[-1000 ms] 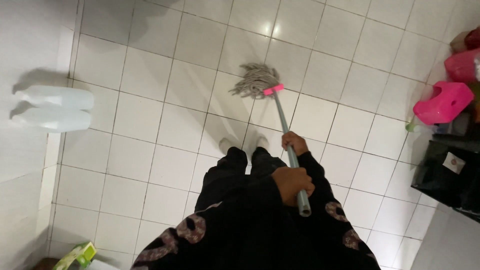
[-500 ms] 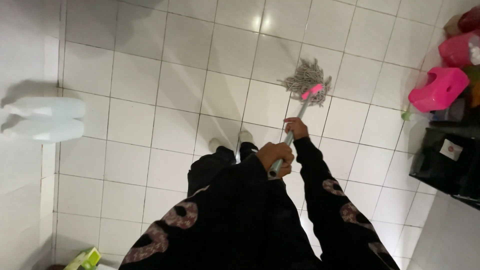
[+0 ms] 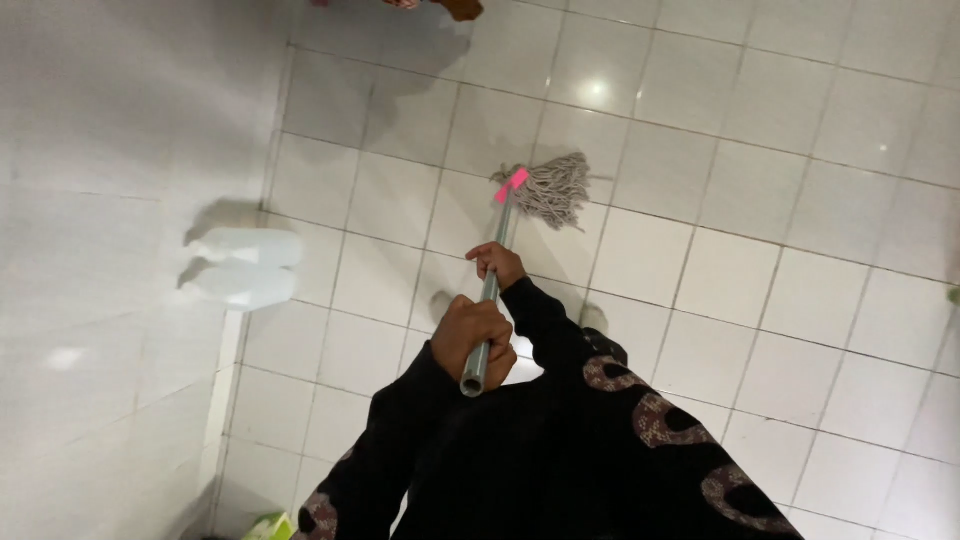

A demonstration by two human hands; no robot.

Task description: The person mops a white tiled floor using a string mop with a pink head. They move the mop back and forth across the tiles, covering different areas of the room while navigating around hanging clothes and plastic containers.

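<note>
A mop with a grey metal handle (image 3: 500,240), a pink clamp (image 3: 512,185) and a grey string head (image 3: 556,190) rests on the white tiled floor ahead of me. My left hand (image 3: 470,335) is closed around the handle just below its top end. Further down the handle, my right hand (image 3: 497,262) grips it too. Both arms are in black sleeves, and the right sleeve carries a pale pattern. The string head lies spread to the right of the clamp.
Two white plastic bottles (image 3: 245,264) lie on the floor by the white tiled wall (image 3: 110,250) on the left. A green box (image 3: 270,527) peeks in at the bottom edge. A brown object (image 3: 462,8) shows at the top edge. My feet (image 3: 592,318) stand below the mop head.
The mop head swept right and then back left across the tiles. My view turned left, so the pink stool and dark items on the right are gone. Both hands kept their grip.
</note>
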